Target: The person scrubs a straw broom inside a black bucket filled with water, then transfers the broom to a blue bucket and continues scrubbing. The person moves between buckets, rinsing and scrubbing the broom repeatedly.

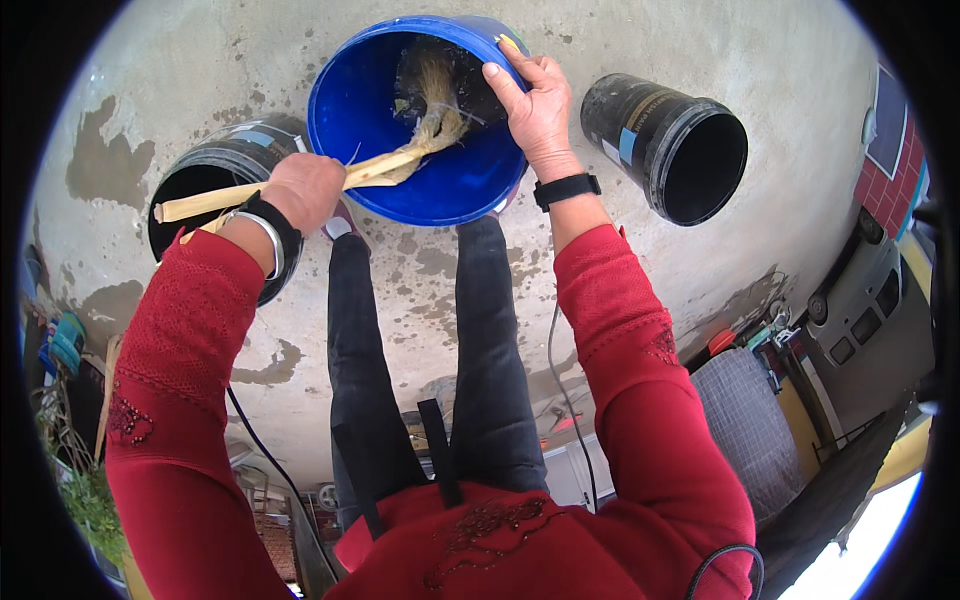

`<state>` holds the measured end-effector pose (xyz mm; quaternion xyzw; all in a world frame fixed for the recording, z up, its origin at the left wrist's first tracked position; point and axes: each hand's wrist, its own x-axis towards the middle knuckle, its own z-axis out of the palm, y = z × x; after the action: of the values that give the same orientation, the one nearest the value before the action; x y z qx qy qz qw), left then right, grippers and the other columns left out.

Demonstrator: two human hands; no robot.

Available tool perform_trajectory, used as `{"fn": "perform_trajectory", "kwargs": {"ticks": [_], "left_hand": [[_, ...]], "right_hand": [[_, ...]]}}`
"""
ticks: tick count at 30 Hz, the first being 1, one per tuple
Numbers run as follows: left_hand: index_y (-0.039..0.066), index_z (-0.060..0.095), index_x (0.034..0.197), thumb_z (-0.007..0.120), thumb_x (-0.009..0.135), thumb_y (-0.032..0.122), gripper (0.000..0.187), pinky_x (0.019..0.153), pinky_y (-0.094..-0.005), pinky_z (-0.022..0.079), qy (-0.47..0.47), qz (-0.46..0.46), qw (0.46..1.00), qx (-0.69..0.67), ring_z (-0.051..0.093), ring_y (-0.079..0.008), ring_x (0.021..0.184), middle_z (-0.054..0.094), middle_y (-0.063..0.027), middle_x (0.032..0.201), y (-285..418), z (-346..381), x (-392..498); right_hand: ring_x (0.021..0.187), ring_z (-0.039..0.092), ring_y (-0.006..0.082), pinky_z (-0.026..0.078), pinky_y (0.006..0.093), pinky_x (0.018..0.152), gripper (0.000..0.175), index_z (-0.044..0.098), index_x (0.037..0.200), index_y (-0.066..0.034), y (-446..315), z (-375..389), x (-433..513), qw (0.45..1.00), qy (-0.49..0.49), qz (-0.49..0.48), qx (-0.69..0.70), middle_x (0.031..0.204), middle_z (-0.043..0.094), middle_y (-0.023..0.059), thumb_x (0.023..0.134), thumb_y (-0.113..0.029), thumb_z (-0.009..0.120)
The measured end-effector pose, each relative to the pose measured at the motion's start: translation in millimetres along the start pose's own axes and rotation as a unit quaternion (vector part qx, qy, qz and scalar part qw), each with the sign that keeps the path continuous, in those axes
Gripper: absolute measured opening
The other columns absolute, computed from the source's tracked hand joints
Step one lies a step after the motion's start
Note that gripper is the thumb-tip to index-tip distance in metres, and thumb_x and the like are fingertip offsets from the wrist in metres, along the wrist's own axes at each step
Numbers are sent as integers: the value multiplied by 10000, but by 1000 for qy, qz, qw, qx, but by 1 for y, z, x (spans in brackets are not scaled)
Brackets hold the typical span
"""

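Observation:
A blue plastic bucket [442,180] is tilted with its mouth towards me, a little murky water visible at its bottom. My right hand [536,109] grips its rim on the right. In my left hand [304,191] is the pale handle of a straw brush [437,124], whose bristles reach down to the bucket's bottom. Under my left forearm a black bucket [217,154] shows its open mouth, with pale strips partly visible at it. Another black bucket [701,161] lies or leans to the right, its mouth open and dark inside.
Wet patches mark the concrete ground [420,330]. My feet are close below the blue bucket. Cables [559,371] hang beside my legs. Plants [90,510] are at the lower left; a parked van [862,315] and a grey cover [742,427] are on the right.

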<state>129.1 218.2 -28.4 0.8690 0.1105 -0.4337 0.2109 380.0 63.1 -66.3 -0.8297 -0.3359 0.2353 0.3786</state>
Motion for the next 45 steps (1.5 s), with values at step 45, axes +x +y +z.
{"fn": "perform_trajectory", "kwargs": {"ticks": [45], "left_hand": [[23, 679, 1126, 581, 876, 71, 273, 874, -454, 528, -37, -185, 951, -246, 671, -398, 984, 703, -244, 1014, -12, -4, -35]], "right_hand": [[879, 615, 292, 516, 386, 800, 476, 722, 1207, -92, -18, 15, -8, 991, 68, 101, -56, 928, 583, 126, 900, -455, 697]]}}
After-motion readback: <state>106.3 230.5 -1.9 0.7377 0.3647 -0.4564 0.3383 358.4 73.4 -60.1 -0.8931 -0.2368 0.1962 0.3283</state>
